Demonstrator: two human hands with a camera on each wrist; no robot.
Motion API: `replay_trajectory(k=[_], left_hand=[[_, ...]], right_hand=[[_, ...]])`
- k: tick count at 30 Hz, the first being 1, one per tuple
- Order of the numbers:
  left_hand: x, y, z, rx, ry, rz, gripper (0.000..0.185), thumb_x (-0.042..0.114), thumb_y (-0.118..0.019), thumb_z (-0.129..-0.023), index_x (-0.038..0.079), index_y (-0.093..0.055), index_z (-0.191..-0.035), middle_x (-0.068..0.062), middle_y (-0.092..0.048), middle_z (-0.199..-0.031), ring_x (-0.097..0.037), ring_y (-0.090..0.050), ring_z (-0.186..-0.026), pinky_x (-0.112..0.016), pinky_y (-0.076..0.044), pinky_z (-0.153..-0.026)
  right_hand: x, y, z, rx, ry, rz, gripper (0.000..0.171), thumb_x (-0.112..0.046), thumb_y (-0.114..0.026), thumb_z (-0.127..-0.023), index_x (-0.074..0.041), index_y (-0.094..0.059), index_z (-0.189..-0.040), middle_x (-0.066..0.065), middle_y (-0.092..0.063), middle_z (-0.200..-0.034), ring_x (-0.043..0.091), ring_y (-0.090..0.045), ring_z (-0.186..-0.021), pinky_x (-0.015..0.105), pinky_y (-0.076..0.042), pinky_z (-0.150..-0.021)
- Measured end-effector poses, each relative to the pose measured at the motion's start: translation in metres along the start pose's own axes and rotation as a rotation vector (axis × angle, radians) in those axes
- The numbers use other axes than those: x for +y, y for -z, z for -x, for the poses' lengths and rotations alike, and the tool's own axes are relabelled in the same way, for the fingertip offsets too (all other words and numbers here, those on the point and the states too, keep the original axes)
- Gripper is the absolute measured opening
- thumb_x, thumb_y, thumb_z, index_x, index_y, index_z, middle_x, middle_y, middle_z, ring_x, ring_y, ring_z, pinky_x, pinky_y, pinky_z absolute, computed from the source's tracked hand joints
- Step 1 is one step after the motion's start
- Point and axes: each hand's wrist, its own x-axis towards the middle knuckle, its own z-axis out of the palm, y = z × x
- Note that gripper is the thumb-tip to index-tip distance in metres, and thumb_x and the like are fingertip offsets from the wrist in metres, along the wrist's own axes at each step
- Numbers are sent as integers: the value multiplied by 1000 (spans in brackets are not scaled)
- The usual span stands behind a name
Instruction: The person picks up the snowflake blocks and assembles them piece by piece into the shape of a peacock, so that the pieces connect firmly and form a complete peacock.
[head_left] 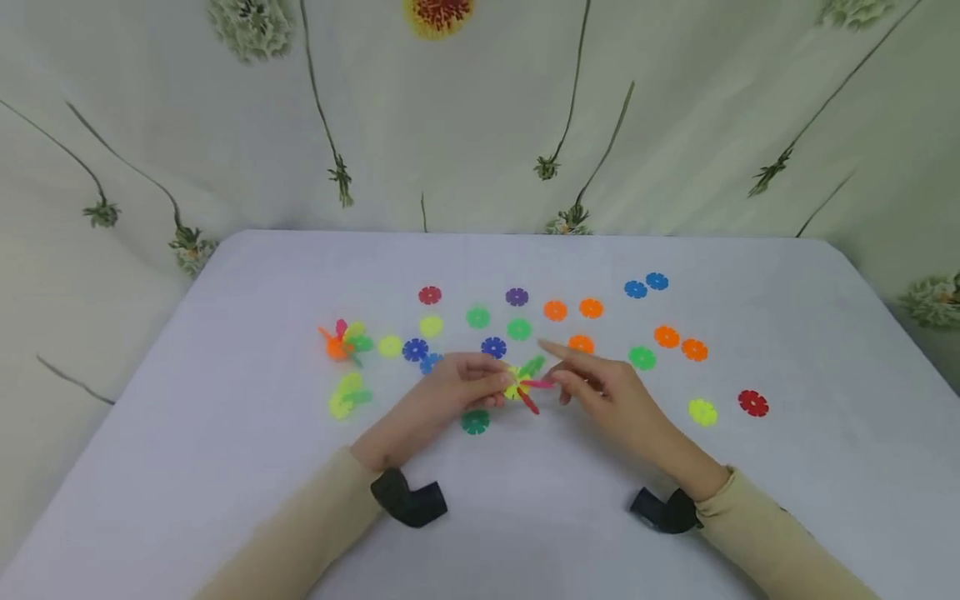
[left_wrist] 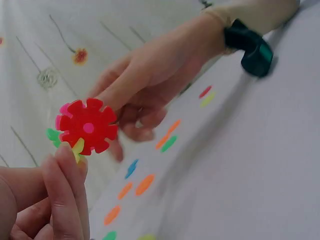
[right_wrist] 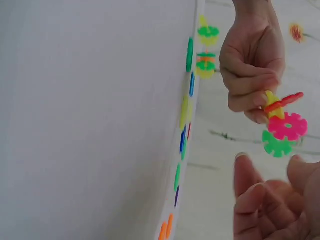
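My left hand (head_left: 471,382) pinches a yellow notched disc (right_wrist: 273,104) between thumb and fingers. Slotted into that disc are a red disc (left_wrist: 88,126), a pink disc (right_wrist: 288,126) and a green disc (right_wrist: 278,145), which stand out at different angles. Close on the other side is my right hand (head_left: 615,404), its index finger stretched out and its thumb near the pink disc. In the right wrist view a gap shows between the right fingertips (right_wrist: 242,162) and the pieces, and nothing is held there.
Loose notched discs lie flat across the white table (head_left: 570,533), among them an orange disc (head_left: 591,308), a blue disc (head_left: 635,289) and a red disc (head_left: 753,403). At the left sit a joined orange-and-multicolour cluster (head_left: 337,347) and a yellow-green joined piece (head_left: 345,396). A flower-printed cloth (head_left: 465,125) hangs behind.
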Motion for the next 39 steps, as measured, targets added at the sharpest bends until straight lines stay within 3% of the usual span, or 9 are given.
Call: replay_trajectory(k=[5,11,15,19,22,26,30,33,39], left_hand=[[28,32,-44,95,-16,-125,46,37,-66,-87,14,-57,-125,-2,-60,-113,-17,-58,-103,-32,-44,-92],[44,53,-92,221,2,-182,42,22,-60,-93,3,-52,-130,-11,-51,-127,-23,-50,-114,-33,-38,-99],[33,52,-104,258,53,-290,41,24,-60,-93,4,-54,-128,-11,-49,-130,-25,-45,-118,-37,-32,-103],[27,50,-106,296,37,-298,39,21,-62,-91,2,-56,-124,-11,-55,-118,-24,-51,-107,-38,-37,-98],[35,53,-101,312,-7,-432,45,20,-62,-90,2,-50,-130,-13,-56,-113,-25,-54,-101,-38,-40,-94],[42,66,-69,315,-72,-644,51,20,-63,-90,9,-45,-137,-12,-57,-115,-26,-53,-103,-40,-42,-91],[23,68,-21,335,-92,-730,40,19,-66,-88,12,-57,-126,-7,-60,-105,-24,-55,-96,-36,-49,-81],[1,62,5,348,-94,-793,35,18,-68,-86,11,-61,-120,-4,-60,-92,-21,-56,-83,-33,-51,-71],[-20,54,15,421,-162,-902,32,14,-70,-84,8,-63,-114,-2,-56,-78,-19,-51,-72,-30,-48,-66]], right_hand=[[17,30,-6,46,-214,138,41,-10,-59,-93,-5,-51,-132,10,-64,-94,20,-60,-68,28,-44,-56],[30,61,-4,-32,-291,317,36,-9,-59,-92,-1,-54,-127,14,-60,-98,24,-57,-76,33,-48,-61],[39,70,3,-74,-339,353,29,-8,-60,-91,1,-59,-119,11,-59,-93,22,-53,-74,31,-47,-61],[46,72,6,-103,-327,358,27,-8,-62,-90,2,-61,-114,7,-58,-88,20,-52,-71,32,-46,-62],[47,76,3,-114,-315,383,27,-7,-64,-88,3,-61,-113,6,-57,-85,21,-52,-70,34,-47,-63],[50,82,-1,-140,-317,415,30,-6,-68,-84,2,-60,-112,7,-55,-84,23,-51,-73,35,-46,-64],[54,84,-2,-161,-336,395,28,-5,-71,-81,1,-60,-106,6,-53,-82,23,-48,-74,34,-44,-62],[54,83,-2,-170,-364,376,24,-5,-72,-81,1,-59,-100,6,-53,-80,22,-48,-73,33,-43,-62],[50,79,0,-171,-412,356,25,-7,-72,-81,-1,-53,-96,5,-52,-79,22,-47,-72,33,-43,-62]])
